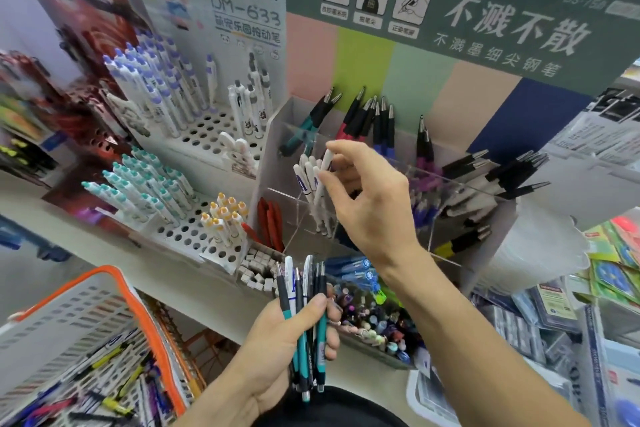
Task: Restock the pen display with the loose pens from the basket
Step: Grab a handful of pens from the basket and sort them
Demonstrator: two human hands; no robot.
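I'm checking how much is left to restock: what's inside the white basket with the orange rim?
Inside the basket lie loose pens, mostly blue, yellow and black, scattered across the bottom. The frame edge and basket wall hide the rest, so no count is possible.

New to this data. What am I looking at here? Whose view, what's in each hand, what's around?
One picture, from a camera worn on a person's head, looking down at their bare hands; no robot. The right hand pinches a white pen into a clear compartment of the pen display, beside matching white pens. The left hand grips a bundle of pens, teal, white and dark. Lower left, a white basket with an orange rim holds more loose pens. Perforated stands on the shelf hold other pens.
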